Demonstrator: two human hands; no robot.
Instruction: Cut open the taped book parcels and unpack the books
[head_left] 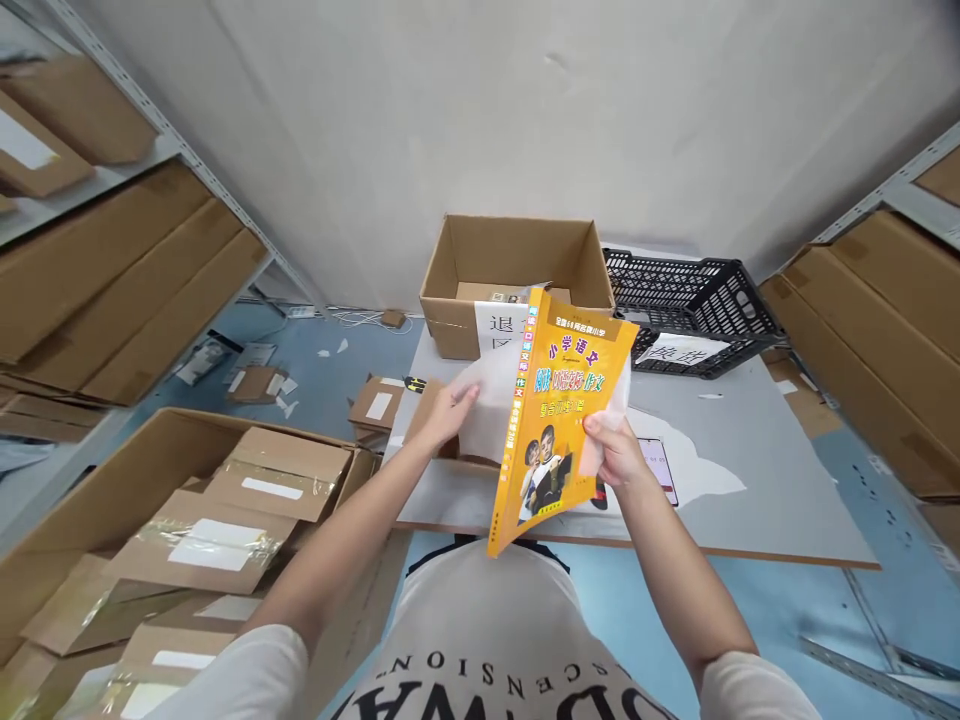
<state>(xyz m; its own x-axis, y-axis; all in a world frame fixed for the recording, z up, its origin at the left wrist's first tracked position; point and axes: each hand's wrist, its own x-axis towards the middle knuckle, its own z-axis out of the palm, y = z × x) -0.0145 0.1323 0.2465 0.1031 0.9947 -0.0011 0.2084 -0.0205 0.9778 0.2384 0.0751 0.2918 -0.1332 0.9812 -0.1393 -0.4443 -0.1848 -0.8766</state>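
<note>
A yellow paperback book [566,420] with Chinese lettering is held up over the table, cover facing me and spine to the left. My right hand [619,450] grips its right edge, thumb on the cover, with some whitish wrapping under the fingers. My left hand [452,412] is closed on a thin white sheet [487,405], paper or plastic, which reaches behind the book. Beneath the left hand a brown cardboard piece [426,408] shows in part. A phone [658,468] lies on the table beside my right hand.
An open carton [517,250] with a paper sign and a black plastic crate [690,300] stand at the back of the table [780,510]. A large carton of taped parcels [225,530] is at lower left. Shelves with cardboard boxes [127,270] flank both sides.
</note>
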